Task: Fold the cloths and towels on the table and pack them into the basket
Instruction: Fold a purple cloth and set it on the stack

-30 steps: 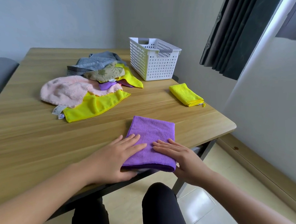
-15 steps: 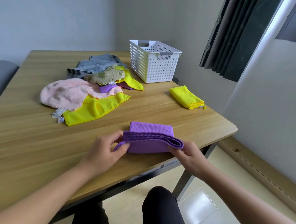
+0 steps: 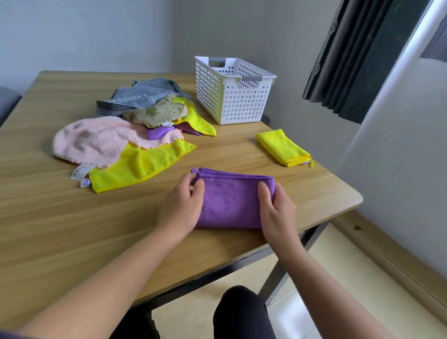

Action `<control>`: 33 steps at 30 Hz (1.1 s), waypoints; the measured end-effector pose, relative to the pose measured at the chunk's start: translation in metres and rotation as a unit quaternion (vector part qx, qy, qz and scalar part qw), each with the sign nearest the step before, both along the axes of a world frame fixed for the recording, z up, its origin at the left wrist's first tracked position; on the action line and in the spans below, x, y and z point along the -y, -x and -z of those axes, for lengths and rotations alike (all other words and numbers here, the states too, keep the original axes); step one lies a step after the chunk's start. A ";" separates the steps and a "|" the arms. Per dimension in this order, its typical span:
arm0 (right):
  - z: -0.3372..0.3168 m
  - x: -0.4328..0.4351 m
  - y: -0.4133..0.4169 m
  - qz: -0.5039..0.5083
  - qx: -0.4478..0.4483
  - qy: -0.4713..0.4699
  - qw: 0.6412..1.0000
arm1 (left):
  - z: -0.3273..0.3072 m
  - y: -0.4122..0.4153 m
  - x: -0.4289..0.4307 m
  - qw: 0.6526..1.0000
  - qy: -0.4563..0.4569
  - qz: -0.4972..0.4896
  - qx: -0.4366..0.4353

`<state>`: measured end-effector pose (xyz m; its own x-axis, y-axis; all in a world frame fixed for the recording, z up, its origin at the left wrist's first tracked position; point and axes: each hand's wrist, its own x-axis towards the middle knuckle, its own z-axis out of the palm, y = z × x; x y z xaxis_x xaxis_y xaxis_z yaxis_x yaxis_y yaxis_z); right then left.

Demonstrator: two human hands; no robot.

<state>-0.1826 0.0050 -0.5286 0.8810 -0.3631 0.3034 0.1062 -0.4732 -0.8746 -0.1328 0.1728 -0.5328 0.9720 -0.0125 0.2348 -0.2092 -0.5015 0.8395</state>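
Wooden table (image 3: pixel 56 224): left hand (image 3: pixel 182 206) and right hand (image 3: pixel 277 212) each pinch an end of folded purple cloth (image 3: pixel 231 198), lying flat.

Both your arms reach forward; your left hand (image 3: pixel 182 206) and right hand (image 3: pixel 277 212) each pinch the purple cloth (image 3: pixel 230 204).

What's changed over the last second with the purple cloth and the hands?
The left hand and right hand, flat on the purple cloth a second ago, took its near edge and folded it away onto the far edge; they now pinch the far corners. The unfolded pile, folded yellow cloth and basket stayed put.
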 end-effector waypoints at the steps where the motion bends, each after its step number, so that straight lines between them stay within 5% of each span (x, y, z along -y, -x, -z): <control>1: 0.000 -0.002 -0.004 0.026 -0.015 0.021 0.999 | -0.001 -0.002 0.003 1.000 -0.023 -0.013 -0.011; 10: -0.005 -0.004 -0.024 0.130 -0.193 0.274 0.933 | -0.009 -0.006 0.016 0.964 -0.253 -0.082 -0.004; 18: -0.009 -0.004 -0.035 0.110 -0.234 0.342 0.904 | -0.012 -0.012 0.025 0.909 -0.406 -0.084 -0.031; 27: 0.005 0.002 -0.038 0.043 -0.158 0.414 0.895 | 0.000 -0.013 0.013 0.899 -0.434 -0.053 0.031; 33: -0.004 0.010 -0.031 -0.024 -0.160 0.441 0.883 | -0.007 -0.022 0.002 0.921 -0.385 0.043 -0.043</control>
